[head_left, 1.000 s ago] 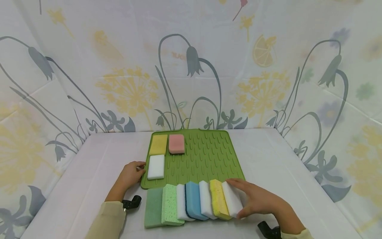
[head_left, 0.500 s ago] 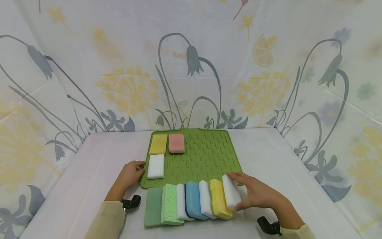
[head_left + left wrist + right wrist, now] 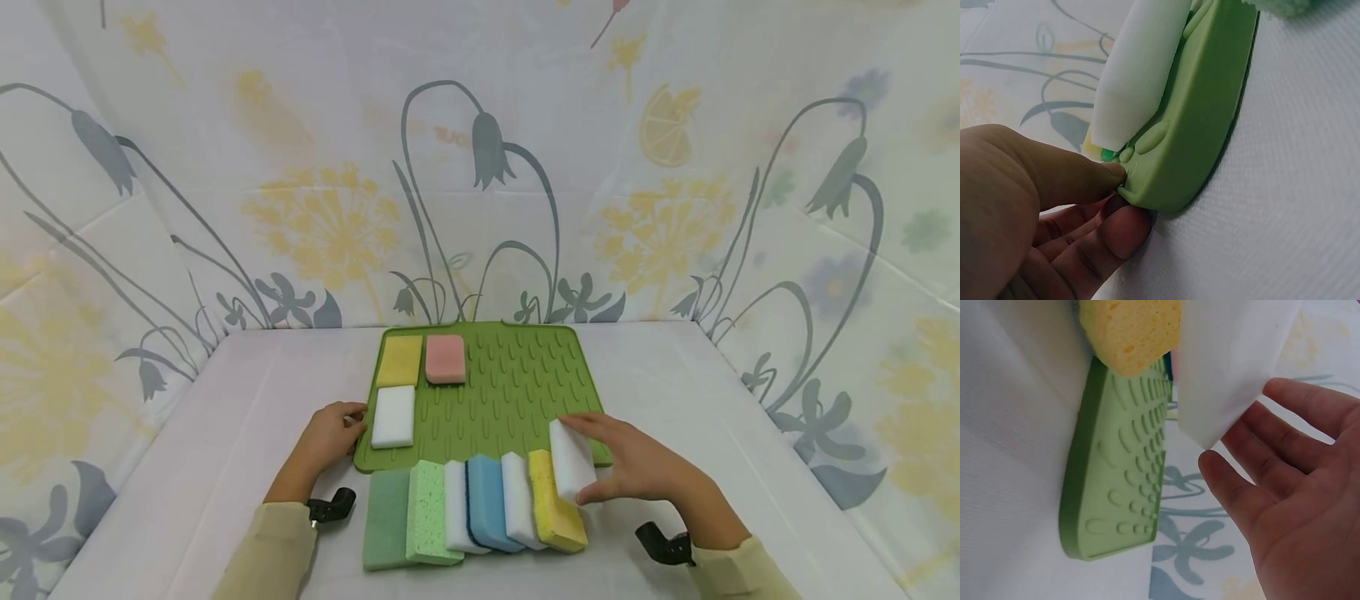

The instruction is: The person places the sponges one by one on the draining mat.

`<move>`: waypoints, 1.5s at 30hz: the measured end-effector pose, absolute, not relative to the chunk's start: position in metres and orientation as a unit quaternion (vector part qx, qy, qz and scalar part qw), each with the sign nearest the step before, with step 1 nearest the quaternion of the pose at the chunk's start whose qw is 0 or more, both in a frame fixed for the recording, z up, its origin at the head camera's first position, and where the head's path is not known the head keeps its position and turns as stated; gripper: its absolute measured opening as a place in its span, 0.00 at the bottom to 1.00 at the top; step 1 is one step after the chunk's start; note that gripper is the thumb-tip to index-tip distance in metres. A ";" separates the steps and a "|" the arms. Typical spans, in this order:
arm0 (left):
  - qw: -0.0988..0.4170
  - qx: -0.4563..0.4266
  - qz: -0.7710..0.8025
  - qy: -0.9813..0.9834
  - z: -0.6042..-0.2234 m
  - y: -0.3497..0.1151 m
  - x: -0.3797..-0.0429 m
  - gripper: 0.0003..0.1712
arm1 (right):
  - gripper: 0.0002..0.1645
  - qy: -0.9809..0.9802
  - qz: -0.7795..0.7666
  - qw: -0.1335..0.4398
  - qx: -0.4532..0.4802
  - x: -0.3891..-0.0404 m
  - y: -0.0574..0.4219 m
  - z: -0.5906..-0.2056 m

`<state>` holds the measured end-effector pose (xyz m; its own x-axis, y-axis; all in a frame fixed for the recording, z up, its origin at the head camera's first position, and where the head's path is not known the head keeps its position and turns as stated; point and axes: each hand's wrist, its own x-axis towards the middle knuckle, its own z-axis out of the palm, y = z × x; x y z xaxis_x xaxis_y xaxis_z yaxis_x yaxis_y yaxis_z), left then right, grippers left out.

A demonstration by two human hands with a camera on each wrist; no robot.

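Observation:
A white sponge [image 3: 572,461] is gripped along its ends by my right hand [image 3: 637,467], tilted and lifted beside the yellow sponge [image 3: 557,504]. In the right wrist view the white block [image 3: 1229,362] sits between the thumb and fingers, off the table. My left hand [image 3: 327,437] pinches the left edge of the green ribbed mat [image 3: 510,392]. In the left wrist view the thumb lies on top of the mat's rim [image 3: 1172,169], with the fingers below. On the mat lie a flat yellow sponge [image 3: 400,361], a pink sponge [image 3: 446,359] and another white sponge [image 3: 393,417].
In front of the mat leans a row: a dark green pad [image 3: 387,521], a light green sponge [image 3: 433,512], a white sponge [image 3: 462,508], a blue sponge [image 3: 493,504] and another white sponge [image 3: 521,500]. A flower-printed cloth [image 3: 480,233] stands behind the white table [image 3: 285,375].
My right hand has drawn the white sponge up and away from the row's right end, forward and slightly left toward the mat. The left hand stays on the mat's edge.

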<state>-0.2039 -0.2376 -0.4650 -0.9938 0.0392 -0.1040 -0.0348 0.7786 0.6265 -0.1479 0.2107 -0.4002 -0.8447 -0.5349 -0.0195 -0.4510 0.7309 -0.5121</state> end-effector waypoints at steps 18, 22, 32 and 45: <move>0.054 0.002 0.333 0.941 -0.466 -0.239 -0.205 0.24 | 0.58 0.917 -0.240 0.071 -0.311 -0.174 0.190 -0.380; 0.055 -0.001 0.335 0.941 -0.466 -0.239 -0.205 0.24 | 0.57 0.917 -0.230 0.067 -0.320 -0.180 0.185 -0.376; 0.057 -0.003 0.332 0.942 -0.465 -0.238 -0.204 0.23 | 0.58 0.916 -0.225 0.084 -0.320 -0.194 0.171 -0.371; 0.054 0.001 0.324 0.945 -0.462 -0.238 -0.204 0.23 | 0.56 0.913 -0.209 0.091 -0.338 -0.209 0.144 -0.364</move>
<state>-0.2037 -0.2378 -0.4617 -0.9942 0.0360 -0.1015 -0.0338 0.7904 0.6117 -0.2092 0.1441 -0.3641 -0.7548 -0.6555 -0.0252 -0.5792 0.6840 -0.4434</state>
